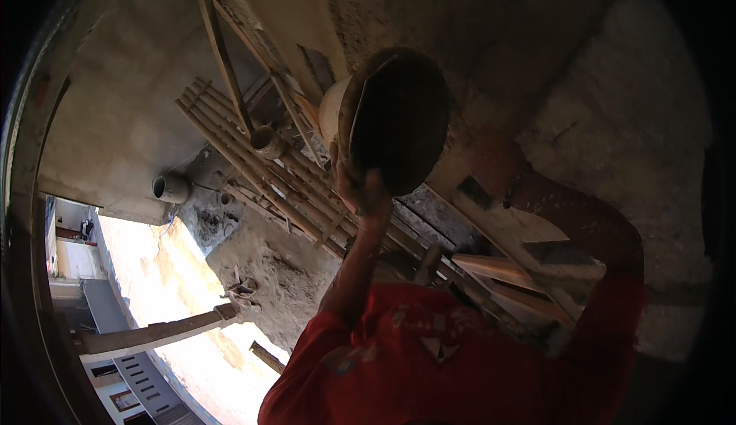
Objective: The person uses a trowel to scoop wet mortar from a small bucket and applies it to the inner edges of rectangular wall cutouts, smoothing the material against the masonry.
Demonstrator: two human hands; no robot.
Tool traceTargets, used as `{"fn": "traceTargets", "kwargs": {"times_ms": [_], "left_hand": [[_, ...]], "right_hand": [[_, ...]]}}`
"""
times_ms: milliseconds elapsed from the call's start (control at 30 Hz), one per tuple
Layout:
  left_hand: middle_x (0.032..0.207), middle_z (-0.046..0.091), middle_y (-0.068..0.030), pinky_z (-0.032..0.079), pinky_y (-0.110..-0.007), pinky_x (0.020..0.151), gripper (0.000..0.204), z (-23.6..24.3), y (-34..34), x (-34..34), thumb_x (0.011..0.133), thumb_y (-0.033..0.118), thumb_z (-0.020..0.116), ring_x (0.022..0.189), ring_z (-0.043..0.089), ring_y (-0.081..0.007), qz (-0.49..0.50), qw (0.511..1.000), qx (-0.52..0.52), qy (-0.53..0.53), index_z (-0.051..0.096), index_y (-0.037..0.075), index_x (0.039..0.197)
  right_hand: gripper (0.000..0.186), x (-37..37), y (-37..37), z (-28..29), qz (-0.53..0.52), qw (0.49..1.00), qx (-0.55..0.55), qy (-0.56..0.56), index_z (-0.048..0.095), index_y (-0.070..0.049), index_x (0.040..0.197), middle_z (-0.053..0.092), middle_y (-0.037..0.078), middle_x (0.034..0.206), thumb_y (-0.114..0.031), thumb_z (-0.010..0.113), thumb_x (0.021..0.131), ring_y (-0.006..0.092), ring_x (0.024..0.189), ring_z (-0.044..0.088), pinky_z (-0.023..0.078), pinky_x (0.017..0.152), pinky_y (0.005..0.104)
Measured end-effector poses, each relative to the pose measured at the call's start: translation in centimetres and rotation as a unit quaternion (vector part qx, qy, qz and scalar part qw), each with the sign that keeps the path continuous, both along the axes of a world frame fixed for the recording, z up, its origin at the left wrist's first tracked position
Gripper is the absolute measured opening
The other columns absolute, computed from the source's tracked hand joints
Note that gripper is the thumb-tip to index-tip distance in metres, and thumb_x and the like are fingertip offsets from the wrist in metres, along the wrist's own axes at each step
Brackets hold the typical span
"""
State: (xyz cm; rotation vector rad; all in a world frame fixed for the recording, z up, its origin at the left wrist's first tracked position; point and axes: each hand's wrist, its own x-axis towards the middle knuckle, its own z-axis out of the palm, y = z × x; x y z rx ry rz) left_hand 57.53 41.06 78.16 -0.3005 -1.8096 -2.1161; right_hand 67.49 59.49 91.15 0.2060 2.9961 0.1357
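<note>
A round bucket point(331, 112) is tilted up in front of me, with its wide mouth facing me and its inside in deep shadow. My left hand point(366, 193) grips it by the lower rim, thumb toward the opening. On the right, my right arm is bent and raised, a dark band around the wrist. Against the plastered wall point(613, 110), my right hand point(494, 160) is dim and blurred, so its fingers and anything in them cannot be made out.
Bamboo poles point(249, 166) run diagonally below the bucket, with a small pail point(267, 141) beside them. Another bucket point(171, 188) lies tipped farther left. Wooden boards point(498, 270) lie close to my right side. A beam point(157, 335) crosses a bright opening at lower left.
</note>
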Motion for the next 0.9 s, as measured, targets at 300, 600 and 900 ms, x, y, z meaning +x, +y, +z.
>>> {"fn": "traceTargets", "kwargs": {"times_ms": [300,600,900], "left_hand": [[0.144,0.047,-0.0162,0.046,-0.028,0.093,0.062,-0.4,-0.4,0.8,0.069,-0.004,0.057,0.117,0.057,-0.0180,-0.042,0.997,-0.058,-0.030,0.052,-0.003,0.131],[0.118,0.063,-0.0075,0.045,-0.029,0.094,0.059,0.9,-0.3,-0.7,0.071,-0.005,0.052,0.108,0.058,-0.0157,-0.032,0.995,-0.071,0.070,0.053,-0.002,0.130],[0.135,0.053,-0.0142,0.042,-0.034,0.102,0.061,1.4,-0.4,0.0,0.070,-0.004,0.053,0.121,0.052,-0.0230,-0.071,0.994,-0.017,0.078,0.053,-0.003,0.131]], "right_hand": [[0.044,-2.5,3.0,-1.3,0.188,0.961,-0.010,0.203,0.056,0.002,0.118,0.068,0.014,0.086,-0.016,0.061,0.078,0.0277,0.084,0.066,0.052,0.077,0.0402],[0.028,-3.7,-1.3,-3.5,0.159,0.977,0.140,0.006,0.061,-0.005,0.107,0.066,0.010,0.089,-0.018,0.056,0.084,0.0262,0.089,0.065,0.051,0.080,0.0410],[0.041,-0.5,0.3,3.2,0.119,0.953,0.213,0.180,0.056,-0.008,0.125,0.066,0.009,0.091,-0.016,0.053,0.084,0.0277,0.089,0.064,0.051,0.076,0.0416]]}}
